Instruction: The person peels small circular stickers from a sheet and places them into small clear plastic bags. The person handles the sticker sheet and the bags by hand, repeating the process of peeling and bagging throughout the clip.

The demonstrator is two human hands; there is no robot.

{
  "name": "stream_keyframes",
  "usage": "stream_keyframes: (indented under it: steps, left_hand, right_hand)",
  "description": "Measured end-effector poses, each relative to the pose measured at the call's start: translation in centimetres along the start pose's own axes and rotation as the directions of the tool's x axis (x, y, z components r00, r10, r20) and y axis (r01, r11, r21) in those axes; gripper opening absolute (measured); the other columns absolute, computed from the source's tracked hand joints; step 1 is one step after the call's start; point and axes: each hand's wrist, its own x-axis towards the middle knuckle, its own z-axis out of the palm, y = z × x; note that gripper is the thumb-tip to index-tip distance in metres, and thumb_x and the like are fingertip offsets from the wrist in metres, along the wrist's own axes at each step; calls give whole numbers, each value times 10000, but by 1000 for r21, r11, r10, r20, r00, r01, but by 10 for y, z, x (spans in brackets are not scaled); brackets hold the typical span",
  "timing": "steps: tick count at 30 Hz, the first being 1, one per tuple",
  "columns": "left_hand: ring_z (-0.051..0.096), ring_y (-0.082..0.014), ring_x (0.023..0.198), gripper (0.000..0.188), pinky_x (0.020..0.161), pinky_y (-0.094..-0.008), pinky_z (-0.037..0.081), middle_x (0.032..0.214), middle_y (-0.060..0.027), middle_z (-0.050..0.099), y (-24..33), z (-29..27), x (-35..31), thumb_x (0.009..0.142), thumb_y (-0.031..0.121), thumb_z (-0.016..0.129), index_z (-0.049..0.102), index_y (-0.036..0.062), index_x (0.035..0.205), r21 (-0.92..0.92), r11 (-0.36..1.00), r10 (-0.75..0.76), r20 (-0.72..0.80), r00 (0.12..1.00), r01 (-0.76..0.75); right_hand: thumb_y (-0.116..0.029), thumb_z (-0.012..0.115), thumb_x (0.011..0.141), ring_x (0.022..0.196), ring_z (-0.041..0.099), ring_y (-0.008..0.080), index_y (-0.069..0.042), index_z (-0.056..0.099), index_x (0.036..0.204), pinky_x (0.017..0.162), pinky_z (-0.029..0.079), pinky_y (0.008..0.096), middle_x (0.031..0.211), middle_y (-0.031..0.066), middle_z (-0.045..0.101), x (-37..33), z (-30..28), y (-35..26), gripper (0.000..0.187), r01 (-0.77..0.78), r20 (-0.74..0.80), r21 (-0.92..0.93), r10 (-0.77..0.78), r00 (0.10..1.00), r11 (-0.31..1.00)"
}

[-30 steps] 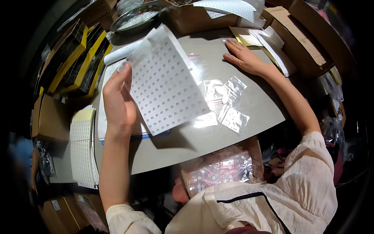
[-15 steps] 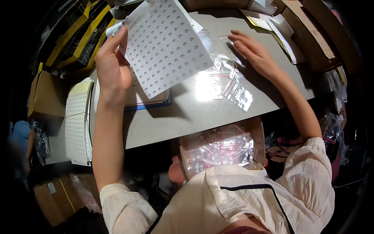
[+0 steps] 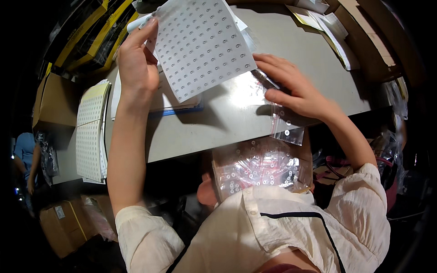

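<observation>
My left hand [image 3: 139, 63] is closed on the edge of a white sticker sheet [image 3: 205, 50] printed with rows of small dark marks; the sheet hangs tilted above the table. A rolled white edge shows beside my fingers. With fingers stretched out and thumb apart, my right hand [image 3: 291, 86] lies low over small clear zip bags [image 3: 255, 88]. Something dark shows under its fingers, too hidden to name. One zip bag [image 3: 287, 129] with small white rings juts over the table's near edge. Below that edge, in front of my body, a cardboard box [image 3: 307, 152] holds many similar bags.
Stacked sticker sheets [image 3: 93, 132] lie at the table's left, near an open cardboard box [image 3: 57, 102]. Black and yellow boxes [image 3: 86, 38] stand far left. More papers [image 3: 330, 34] and cartons line the right. Another person [image 3: 25, 154] is at the far left.
My right hand has moved toward me and slightly left, bringing zip bags to the table's near edge. My left hand and the sticker sheet have shifted slightly right and up in the picture.
</observation>
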Motion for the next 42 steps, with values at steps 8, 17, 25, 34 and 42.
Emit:
stream_keyframes:
  steps: [8, 17, 25, 34, 42]
  left_hand:
    - [664, -162, 1062, 237, 976, -314, 525, 1085, -90, 708, -9, -17, 13, 979, 111, 678, 677, -41, 1161, -3, 999, -38, 16, 999, 38]
    - [680, -169, 1039, 247, 982, -310, 526, 1080, -113, 712, -11, -35, 25, 982, 108, 683, 674, -62, 1160, -16, 999, -36, 42, 998, 37]
    - [694, -161, 969, 289, 921, -285, 540, 1042, -105, 726, -2, -48, 22, 992, 184, 669, 705, -35, 1176, 118, 990, -84, 93, 992, 72]
    - [671, -117, 969, 298, 830, -256, 543, 1064, -61, 696, -7, 48, -45, 945, 161, 626, 637, -12, 1187, 390, 920, -45, 166, 985, -24]
    - [663, -109, 839, 211, 713, -223, 540, 974, -56, 702, -6, 19, -31, 953, 170, 643, 697, 18, 1088, 400, 905, -92, 514, 853, -143]
  right_hand:
    - [-829, 299, 923, 1555, 223, 360, 49, 258, 1580, 1273, 130, 530, 1652, 238, 265, -17, 12, -41, 1097, 209, 320, -351, -92, 943, 913]
    - [-537, 333, 1084, 1456, 430, 325, -58, 527, 1481, 1226, 282, 438, 1585, 128, 456, -9, 4, -9, 651, -14, 148, 320, -35, 988, 947]
    - [-529, 243, 1106, 1336, 552, 312, 33, 759, 1120, 1238, 263, 434, 1302, 186, 683, -25, 15, -40, 763, -58, 249, 751, -201, 947, 658]
    - [-470, 654, 980, 881, 735, 398, 102, 725, 1018, 779, 628, 483, 1098, 239, 722, -35, -29, -66, 578, 33, -11, 997, -306, 952, 66]
    - [-212, 664, 997, 577, 565, 244, -1, 647, 903, 434, 464, 344, 877, 164, 662, -17, 23, -185, 232, 702, -686, 656, 169, 708, -279]
